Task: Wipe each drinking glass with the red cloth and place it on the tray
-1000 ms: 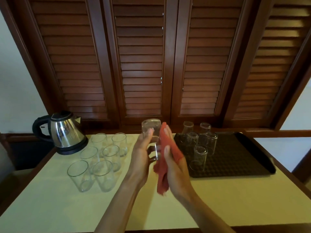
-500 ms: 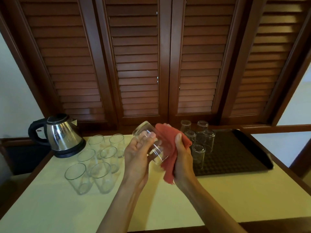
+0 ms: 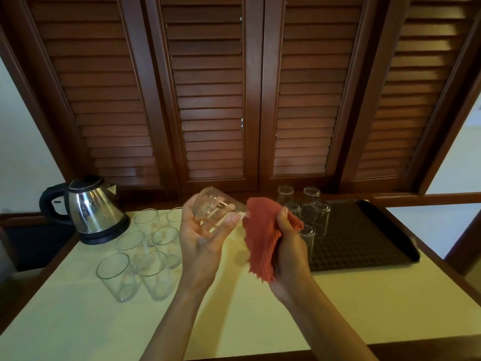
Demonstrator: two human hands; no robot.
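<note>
My left hand (image 3: 205, 238) grips a clear drinking glass (image 3: 212, 205) tipped on its side, base toward the left, above the table's middle. The red cloth (image 3: 260, 238) is bunched in my right hand (image 3: 289, 246) and covers the glass's mouth end. Several upright glasses (image 3: 138, 254) stand in a group on the table at the left. On the black tray (image 3: 364, 238) at the right, several glasses (image 3: 309, 212) stand upside down near its left end.
A steel electric kettle (image 3: 91, 209) with a black handle sits at the table's back left. The pale yellow table top (image 3: 260, 321) has a wooden rim. Brown louvred shutters (image 3: 213, 100) rise right behind the table.
The glass has tipped from upright to lying on its side in my left hand. My right hand has wrapped the red cloth over its mouth end.
</note>
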